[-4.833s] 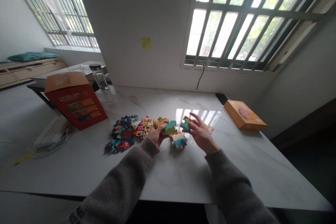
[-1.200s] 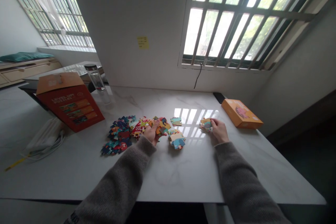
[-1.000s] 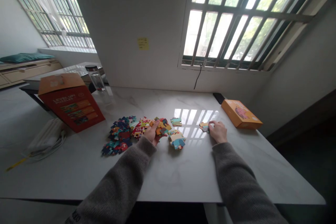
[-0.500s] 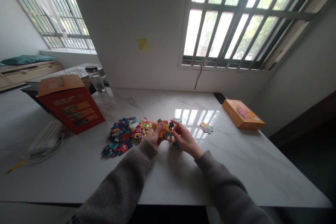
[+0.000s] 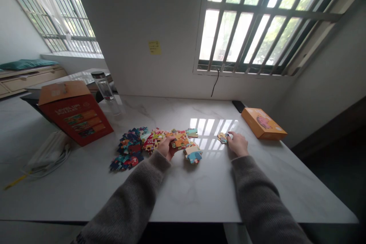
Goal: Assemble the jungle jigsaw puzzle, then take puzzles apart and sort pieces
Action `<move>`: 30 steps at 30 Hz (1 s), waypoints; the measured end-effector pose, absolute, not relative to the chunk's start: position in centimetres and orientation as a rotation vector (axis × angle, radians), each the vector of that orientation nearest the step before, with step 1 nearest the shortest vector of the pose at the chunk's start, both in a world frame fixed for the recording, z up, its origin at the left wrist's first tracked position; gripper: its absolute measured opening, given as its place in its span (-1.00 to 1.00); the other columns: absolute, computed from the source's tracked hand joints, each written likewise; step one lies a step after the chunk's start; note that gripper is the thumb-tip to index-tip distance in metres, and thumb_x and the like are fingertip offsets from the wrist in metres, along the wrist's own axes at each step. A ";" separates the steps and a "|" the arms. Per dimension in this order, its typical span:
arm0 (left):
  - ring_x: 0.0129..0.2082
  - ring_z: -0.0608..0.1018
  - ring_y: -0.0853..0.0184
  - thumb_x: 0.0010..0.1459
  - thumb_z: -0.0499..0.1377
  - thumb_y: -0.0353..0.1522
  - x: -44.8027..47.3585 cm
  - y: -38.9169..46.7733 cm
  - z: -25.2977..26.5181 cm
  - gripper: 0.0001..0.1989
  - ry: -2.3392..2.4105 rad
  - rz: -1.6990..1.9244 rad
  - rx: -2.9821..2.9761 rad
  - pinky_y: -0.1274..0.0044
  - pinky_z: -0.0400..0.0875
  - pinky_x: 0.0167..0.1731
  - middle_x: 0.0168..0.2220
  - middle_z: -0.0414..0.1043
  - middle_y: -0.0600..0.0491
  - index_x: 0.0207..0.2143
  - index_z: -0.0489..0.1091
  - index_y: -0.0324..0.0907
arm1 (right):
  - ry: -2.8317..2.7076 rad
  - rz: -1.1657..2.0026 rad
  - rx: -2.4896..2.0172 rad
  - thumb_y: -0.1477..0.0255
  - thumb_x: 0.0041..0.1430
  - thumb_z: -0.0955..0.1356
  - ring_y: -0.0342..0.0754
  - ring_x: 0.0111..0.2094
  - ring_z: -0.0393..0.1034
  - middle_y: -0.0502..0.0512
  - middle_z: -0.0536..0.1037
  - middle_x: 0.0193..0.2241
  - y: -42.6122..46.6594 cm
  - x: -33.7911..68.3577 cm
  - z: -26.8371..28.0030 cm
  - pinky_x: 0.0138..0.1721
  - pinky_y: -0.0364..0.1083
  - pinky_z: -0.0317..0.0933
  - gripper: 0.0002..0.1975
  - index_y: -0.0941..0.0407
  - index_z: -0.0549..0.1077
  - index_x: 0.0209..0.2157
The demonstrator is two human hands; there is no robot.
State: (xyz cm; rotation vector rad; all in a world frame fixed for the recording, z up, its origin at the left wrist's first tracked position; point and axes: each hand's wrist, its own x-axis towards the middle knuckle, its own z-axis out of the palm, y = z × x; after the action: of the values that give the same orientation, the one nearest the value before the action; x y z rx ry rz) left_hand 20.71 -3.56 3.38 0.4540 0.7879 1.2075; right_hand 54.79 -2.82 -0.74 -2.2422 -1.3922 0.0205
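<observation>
A heap of colourful puzzle pieces (image 5: 134, 146) lies on the white marble table (image 5: 183, 190). My left hand (image 5: 165, 147) sits at the heap's right edge and grips an orange piece (image 5: 179, 142). Just right of it lies a small cluster of joined pieces (image 5: 193, 153), and a single teal piece (image 5: 192, 133) rests behind that. My right hand (image 5: 238, 145) is further right, fingers curled, touching a small pair of pieces (image 5: 222, 137) on the table.
A red puzzle box (image 5: 74, 113) stands tilted at the left with a clear bottle (image 5: 105, 90) behind it. An orange box (image 5: 263, 123) lies at the right. White cables (image 5: 47, 156) sit near the left edge. A wall and barred window are behind the table.
My right hand has moved from the middle, beside the left hand, back out to the right onto the small pair of pieces. The left hand stays at the heap holding a piece.
</observation>
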 end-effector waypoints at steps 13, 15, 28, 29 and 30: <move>-0.37 0.66 0.18 0.10 0.22 -0.50 20.7 -3.9 3.1 -0.68 0.688 1.116 0.654 0.48 0.61 -0.54 -0.24 0.59 -0.18 -0.06 0.43 -0.33 | -1.618 0.844 -1.031 0.25 0.28 0.29 -0.09 -0.39 0.31 0.00 0.43 -0.39 -5.7 37.8 3.4 -0.31 -0.10 0.25 -0.56 0.05 0.34 0.15; -0.36 0.65 0.18 0.12 0.18 -0.48 20.6 -3.9 3.4 -0.71 0.699 1.095 0.574 0.43 0.63 -0.47 -0.27 0.59 -0.18 -0.07 0.45 -0.36 | -1.549 0.901 -1.044 0.25 0.26 0.31 -0.09 -0.37 0.32 0.03 0.47 -0.36 -5.7 37.6 3.2 -0.30 -0.10 0.25 -0.65 0.06 0.44 0.03; -0.44 0.62 0.28 0.14 0.07 -0.47 20.1 -3.5 3.3 -0.66 0.716 1.086 0.524 0.38 0.65 -0.41 -0.41 0.57 -0.11 -0.03 0.41 -0.40 | -1.100 0.688 -1.405 0.14 -0.01 0.41 -0.09 -0.47 0.36 0.10 0.56 -0.45 -1.8 49.7 -0.2 -0.44 -0.12 0.23 -0.54 0.19 0.51 -0.17; -0.46 0.62 0.29 0.15 0.08 -0.47 20.1 -3.5 3.4 -0.67 0.732 1.086 0.523 0.39 0.64 -0.43 -0.42 0.56 -0.10 -0.04 0.41 -0.40 | -1.089 0.632 -1.467 0.15 0.00 0.39 -0.06 -0.46 0.39 0.13 0.57 -0.43 -1.7 51.0 -0.5 -0.43 -0.11 0.25 -0.54 0.20 0.51 -0.17; -0.49 0.61 0.30 0.15 0.08 -0.48 20.1 -3.6 3.5 -0.68 0.747 1.093 0.524 0.40 0.64 -0.46 -0.43 0.56 -0.09 -0.05 0.41 -0.40 | -1.097 0.558 -1.526 0.16 0.01 0.38 -0.03 -0.44 0.42 0.16 0.57 -0.43 -1.6 52.1 -0.7 -0.41 -0.09 0.27 -0.56 0.21 0.51 -0.18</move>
State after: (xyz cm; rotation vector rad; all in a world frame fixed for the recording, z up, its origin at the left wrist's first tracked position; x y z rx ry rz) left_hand 20.11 -3.57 3.49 0.5236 0.7471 1.0927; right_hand 52.14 -1.60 -0.75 -1.5258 -1.0966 0.5580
